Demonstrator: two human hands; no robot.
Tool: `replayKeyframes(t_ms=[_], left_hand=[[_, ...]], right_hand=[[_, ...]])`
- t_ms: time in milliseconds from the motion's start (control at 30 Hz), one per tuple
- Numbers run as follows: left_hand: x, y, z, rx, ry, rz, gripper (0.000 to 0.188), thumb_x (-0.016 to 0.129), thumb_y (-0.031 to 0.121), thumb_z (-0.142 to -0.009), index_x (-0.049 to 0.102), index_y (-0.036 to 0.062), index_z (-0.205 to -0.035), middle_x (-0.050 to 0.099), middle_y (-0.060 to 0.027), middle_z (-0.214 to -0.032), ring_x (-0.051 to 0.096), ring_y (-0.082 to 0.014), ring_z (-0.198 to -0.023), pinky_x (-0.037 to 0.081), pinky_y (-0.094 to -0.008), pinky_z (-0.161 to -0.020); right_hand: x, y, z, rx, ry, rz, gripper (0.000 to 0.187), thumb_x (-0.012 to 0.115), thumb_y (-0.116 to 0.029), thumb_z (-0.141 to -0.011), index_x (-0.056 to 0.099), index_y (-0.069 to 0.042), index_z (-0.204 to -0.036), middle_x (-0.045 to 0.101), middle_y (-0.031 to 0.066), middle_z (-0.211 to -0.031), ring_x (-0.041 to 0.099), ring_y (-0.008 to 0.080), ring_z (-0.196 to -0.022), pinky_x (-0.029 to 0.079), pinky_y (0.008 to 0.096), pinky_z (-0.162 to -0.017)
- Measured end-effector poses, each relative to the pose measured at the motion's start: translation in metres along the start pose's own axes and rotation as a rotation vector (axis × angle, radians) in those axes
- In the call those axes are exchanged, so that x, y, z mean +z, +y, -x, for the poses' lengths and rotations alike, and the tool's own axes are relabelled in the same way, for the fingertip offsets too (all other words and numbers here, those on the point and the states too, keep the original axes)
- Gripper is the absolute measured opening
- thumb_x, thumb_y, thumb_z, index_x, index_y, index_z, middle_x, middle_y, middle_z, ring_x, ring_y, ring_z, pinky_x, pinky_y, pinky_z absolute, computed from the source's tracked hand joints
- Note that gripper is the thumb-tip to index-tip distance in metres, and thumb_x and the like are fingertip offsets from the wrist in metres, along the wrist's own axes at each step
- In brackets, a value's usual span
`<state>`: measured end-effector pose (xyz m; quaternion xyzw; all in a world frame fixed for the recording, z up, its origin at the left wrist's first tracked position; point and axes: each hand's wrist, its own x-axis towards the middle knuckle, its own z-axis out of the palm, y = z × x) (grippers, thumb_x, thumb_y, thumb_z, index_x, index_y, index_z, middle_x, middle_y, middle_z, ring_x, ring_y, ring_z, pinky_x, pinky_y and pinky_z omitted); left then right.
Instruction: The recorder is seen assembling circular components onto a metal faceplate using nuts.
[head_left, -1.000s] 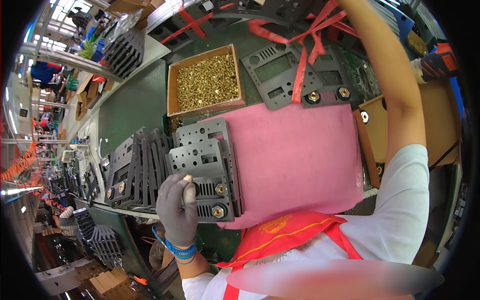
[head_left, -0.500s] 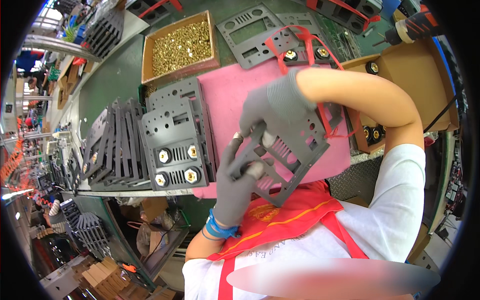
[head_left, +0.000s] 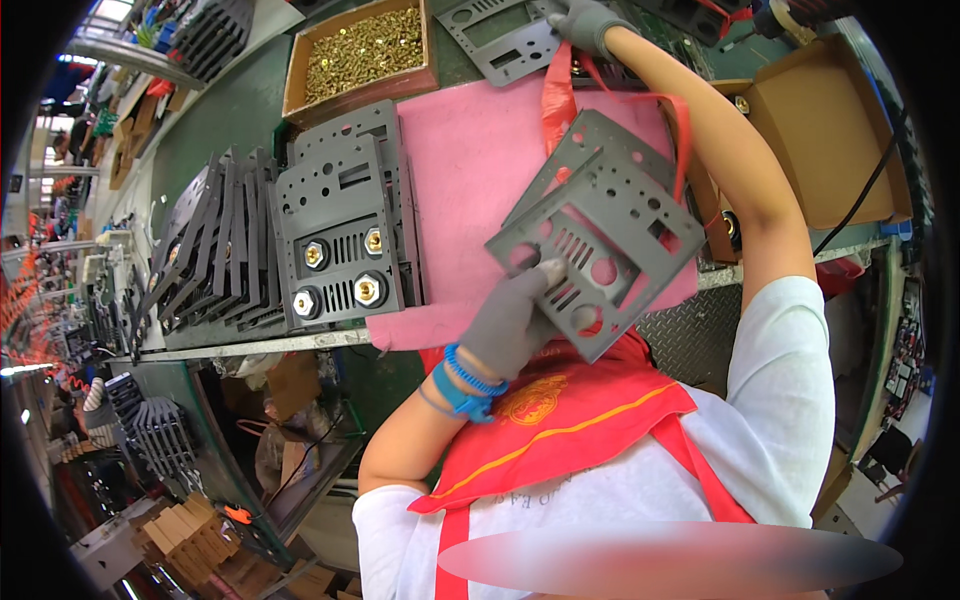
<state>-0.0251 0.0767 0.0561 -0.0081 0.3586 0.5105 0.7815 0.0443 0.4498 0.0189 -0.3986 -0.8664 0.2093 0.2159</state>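
My left hand (head_left: 515,318), in a grey glove, grips a grey sheet-metal panel (head_left: 622,212) by its near left corner. The panel is tilted above a pink mat (head_left: 460,150), with round holes, slots and a rectangular cutout. A second grey face (head_left: 590,128) shows behind it; whether it is part of the same piece I cannot tell. At the far edge of the view my gloved right hand (head_left: 590,24) reaches out beside the end of a flat grey panel (head_left: 505,50). Its fingers are partly cut off. A red strap (head_left: 559,100) hangs below it.
Left of the mat, a stack of panels (head_left: 350,215) carries black-and-brass fittings on top. More panels (head_left: 225,250) lean in a row beside it. A box of brass parts (head_left: 430,70) stands farther back. An open cardboard box (head_left: 820,140) is at the right.
My right hand has let go of the held panel and moved to the far side of the bench. My left hand keeps hold of the panel. The whole view has shifted somewhat.
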Motion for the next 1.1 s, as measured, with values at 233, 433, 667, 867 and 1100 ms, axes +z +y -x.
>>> replayKeyframes(t_ms=[233, 433, 667, 867, 1100], left_hand=[[-0.020, -0.019, 0.002, 0.320, 0.156, -0.122, 0.032, 0.049, 0.014, -0.098, 0.047, 0.0003, -0.127, 0.060, -0.0101, -0.114, 0.064, -0.0207, -0.101, 0.056, -0.0344, -0.087], [-0.025, -0.016, 0.004, 0.337, 0.130, 0.028, 0.028, 0.047, 0.018, -0.102, 0.048, -0.0006, -0.122, 0.059, -0.0115, -0.112, 0.065, -0.0220, -0.098, 0.058, -0.0379, -0.085], [-0.036, -0.022, 0.024, 0.364, -0.096, -0.003, 0.040, 0.045, 0.007, -0.093, 0.044, -0.0040, -0.130, 0.052, -0.0155, -0.131, 0.053, -0.0294, -0.120, 0.043, -0.0441, -0.105], [-0.017, -0.013, 0.020, 0.256, 0.188, -0.150, 0.034, 0.051, 0.021, -0.100, 0.048, 0.0014, -0.127, 0.059, -0.0114, -0.119, 0.065, -0.0237, -0.105, 0.059, -0.0376, -0.086], [-0.029, -0.020, 0.013, 0.260, 0.246, -0.029, 0.030, 0.054, 0.021, -0.099, 0.049, 0.0018, -0.121, 0.059, -0.0152, -0.116, 0.064, -0.0295, -0.106, 0.059, -0.0393, -0.086]], right_hand=[[-0.085, -0.027, -0.004, -0.174, 0.000, -0.327, 0.040, 0.064, -0.023, -0.093, 0.060, 0.005, -0.120, 0.068, 0.0095, -0.101, 0.062, 0.0140, -0.094, 0.050, 0.0303, -0.084], [-0.141, -0.068, 0.052, -0.154, -0.362, -0.700, 0.063, 0.068, -0.033, -0.091, 0.048, 0.005, -0.137, 0.062, 0.0074, -0.124, 0.057, 0.0147, -0.109, 0.044, 0.0286, -0.098], [-0.077, -0.077, 0.093, -0.332, -0.809, -0.260, 0.048, 0.073, -0.035, -0.080, 0.064, -0.002, -0.115, 0.067, 0.0140, -0.093, 0.064, 0.0205, -0.090, 0.050, 0.0339, -0.080], [-0.069, -0.082, 0.131, -0.134, -0.587, 0.194, 0.096, 0.075, -0.051, -0.077, 0.028, -0.012, -0.151, 0.064, 0.0205, -0.114, 0.063, 0.0364, -0.104, 0.049, 0.0399, -0.090], [-0.076, -0.066, 0.175, 0.064, -0.850, 0.747, 0.138, 0.093, -0.024, -0.051, 0.004, -0.023, -0.157, 0.022, 0.0105, -0.160, 0.042, 0.0375, -0.136, 0.026, 0.0493, -0.117]])
